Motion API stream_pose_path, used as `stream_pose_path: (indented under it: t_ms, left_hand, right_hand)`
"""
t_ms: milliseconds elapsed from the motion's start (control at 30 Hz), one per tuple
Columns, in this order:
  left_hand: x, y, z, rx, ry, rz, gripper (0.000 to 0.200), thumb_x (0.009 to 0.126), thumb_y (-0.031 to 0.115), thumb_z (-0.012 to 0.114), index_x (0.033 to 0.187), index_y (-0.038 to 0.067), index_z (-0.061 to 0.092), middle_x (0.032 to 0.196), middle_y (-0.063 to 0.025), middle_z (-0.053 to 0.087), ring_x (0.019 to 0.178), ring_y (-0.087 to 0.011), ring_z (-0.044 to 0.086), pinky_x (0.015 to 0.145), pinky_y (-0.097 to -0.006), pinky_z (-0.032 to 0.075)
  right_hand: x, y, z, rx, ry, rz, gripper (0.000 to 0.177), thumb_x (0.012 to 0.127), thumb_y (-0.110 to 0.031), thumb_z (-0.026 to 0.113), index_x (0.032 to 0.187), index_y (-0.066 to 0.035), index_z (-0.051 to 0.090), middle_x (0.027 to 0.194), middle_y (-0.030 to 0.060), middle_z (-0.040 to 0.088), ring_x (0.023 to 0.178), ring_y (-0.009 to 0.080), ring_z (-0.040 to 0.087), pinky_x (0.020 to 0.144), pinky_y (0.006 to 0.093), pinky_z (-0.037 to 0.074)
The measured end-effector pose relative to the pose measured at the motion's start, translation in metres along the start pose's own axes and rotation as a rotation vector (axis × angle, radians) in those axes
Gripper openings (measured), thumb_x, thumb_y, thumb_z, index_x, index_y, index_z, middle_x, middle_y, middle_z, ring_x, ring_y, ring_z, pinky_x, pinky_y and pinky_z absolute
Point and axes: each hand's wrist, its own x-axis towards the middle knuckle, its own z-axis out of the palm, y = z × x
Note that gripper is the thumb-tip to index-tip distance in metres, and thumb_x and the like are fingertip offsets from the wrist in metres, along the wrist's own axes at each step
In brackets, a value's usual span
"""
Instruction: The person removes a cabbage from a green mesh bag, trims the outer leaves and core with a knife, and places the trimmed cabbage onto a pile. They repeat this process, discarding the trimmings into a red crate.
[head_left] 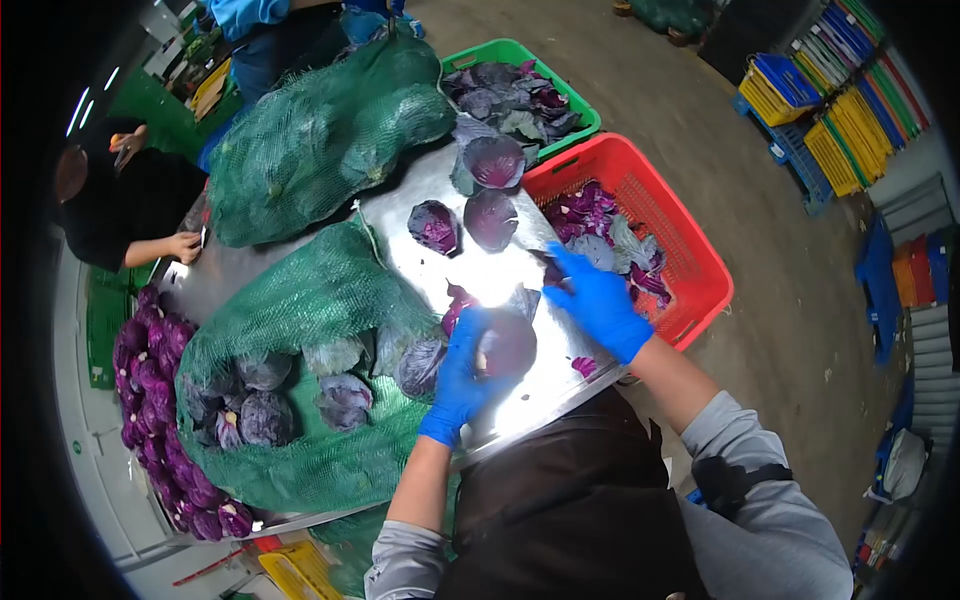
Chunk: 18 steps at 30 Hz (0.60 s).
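Note:
My left hand (pixel 462 375), in a blue glove, grips a round red cabbage (pixel 508 345) on the steel table (pixel 560 352) close to my body. My right hand (pixel 598 300), also blue-gloved, rests flat on the table's right edge, fingers spread, beside a dark object (pixel 553 271) that I cannot identify. It lies next to the red crate (pixel 700 262) holding loose purple leaves. Three more red cabbages (pixel 436 226) (pixel 491 219) (pixel 496 160) sit farther up the table. An open green net sack (pixel 320 300) to my left spills several cabbages (pixel 345 398).
A full green net sack (pixel 310 150) lies at the table's far end. A green crate (pixel 500 52) holds dark leaves. Trimmed cabbages (pixel 150 400) fill a bin at left. A person in black (pixel 120 200) works at far left. Stacked blue and yellow crates (pixel 830 110) stand at right.

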Motion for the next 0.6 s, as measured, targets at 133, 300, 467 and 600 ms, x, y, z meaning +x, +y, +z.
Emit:
stream_pose_path:
  t_ms: [133,300,467,600]
  left_hand:
    - [0.005,0.026,0.013,0.037,-0.068,0.083,0.075,0.067,0.016,0.077,0.131,0.003,0.04,0.133,-0.0113,0.042,0.12,-0.0264,0.046,0.104,-0.0363,0.035]
    - [-0.021,0.009,0.055,-0.023,0.234,-0.263,0.098,0.065,0.012,0.079,0.141,-0.005,0.019,0.139,-0.0166,0.031,0.126,-0.0246,0.035,0.106,-0.0344,0.029]
    - [-0.009,0.032,0.056,-0.161,0.251,-0.299,0.1,0.066,0.014,0.08,0.138,-0.006,0.014,0.132,-0.0175,0.031,0.118,-0.0242,0.04,0.101,-0.0344,0.036]
    - [0.011,0.003,0.06,0.004,0.137,-0.277,0.108,0.06,0.023,0.08,0.137,-0.009,0.011,0.128,-0.0197,0.037,0.118,-0.0272,0.041,0.101,-0.0386,0.034]
  right_hand:
    - [-0.001,0.016,0.039,0.411,-0.352,-0.168,0.049,0.081,-0.033,0.069,0.123,-0.011,0.056,0.115,0.0106,0.062,0.102,0.02,0.061,0.087,0.0324,0.047]
    - [-0.045,0.02,0.039,0.364,-0.153,-0.017,0.048,0.075,-0.027,0.076,0.113,-0.004,0.06,0.103,0.0112,0.066,0.095,0.0171,0.063,0.084,0.0301,0.048]
    - [-0.053,0.026,0.03,0.545,-0.231,0.276,0.035,0.077,-0.026,0.075,0.101,-0.004,0.062,0.084,0.0064,0.068,0.07,0.0155,0.063,0.066,0.0297,0.051]
    - [-0.047,0.04,0.032,0.371,-0.012,0.075,0.035,0.084,-0.033,0.066,0.108,-0.008,0.061,0.068,0.0103,0.063,0.051,0.0146,0.058,0.047,0.0307,0.046]
